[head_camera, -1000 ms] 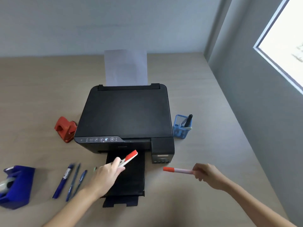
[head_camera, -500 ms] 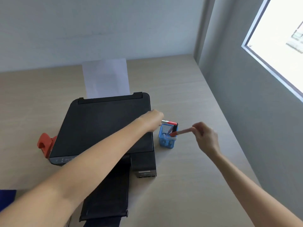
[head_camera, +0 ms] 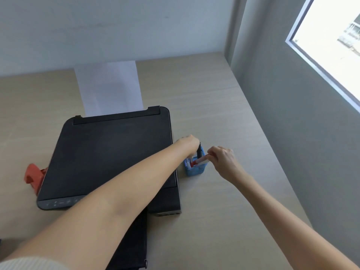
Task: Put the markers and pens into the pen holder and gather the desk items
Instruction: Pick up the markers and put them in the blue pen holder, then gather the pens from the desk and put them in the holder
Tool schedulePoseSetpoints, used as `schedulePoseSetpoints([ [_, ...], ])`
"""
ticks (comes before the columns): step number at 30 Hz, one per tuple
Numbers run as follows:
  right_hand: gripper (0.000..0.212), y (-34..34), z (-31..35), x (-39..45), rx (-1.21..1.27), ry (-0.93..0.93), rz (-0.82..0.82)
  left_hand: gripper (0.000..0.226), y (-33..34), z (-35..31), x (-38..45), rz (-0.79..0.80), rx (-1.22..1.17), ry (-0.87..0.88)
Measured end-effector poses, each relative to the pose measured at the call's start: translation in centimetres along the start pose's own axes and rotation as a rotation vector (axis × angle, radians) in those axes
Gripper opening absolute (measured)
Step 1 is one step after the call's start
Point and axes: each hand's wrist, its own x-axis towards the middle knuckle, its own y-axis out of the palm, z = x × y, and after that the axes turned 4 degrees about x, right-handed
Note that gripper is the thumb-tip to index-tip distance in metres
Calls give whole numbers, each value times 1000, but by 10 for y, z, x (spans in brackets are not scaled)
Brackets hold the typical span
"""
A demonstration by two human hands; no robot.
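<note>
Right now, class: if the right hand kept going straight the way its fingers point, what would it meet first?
The right hand points left and down along the red-capped marker it grips, so it would probably meet the blue pen holder first, likely its rim; depth from this view is uncertain.

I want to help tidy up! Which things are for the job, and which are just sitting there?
For the job: blue pen holder, red-capped marker in the right hand, black marker by the left hand.

Just sitting: black printer, paper. The red thing may need gathering.
</note>
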Motion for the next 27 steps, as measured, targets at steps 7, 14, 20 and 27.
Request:
schedulePoseSetpoints([
  [7,42,-17,28,-10,-142,73,-141,44,3,60,-103,-553,-357,172],
  [14,20,-6,157,-38,82,-354,-337,21,152,177,-250,-829,-735,-30],
  [20,16,77,271,-79,188,-694,-179,11,374,248,-281,-509,-823,-572],
  [27,18,221,325,-110,82,-578,383,28,468,244,-247,-292,-957,-735],
])
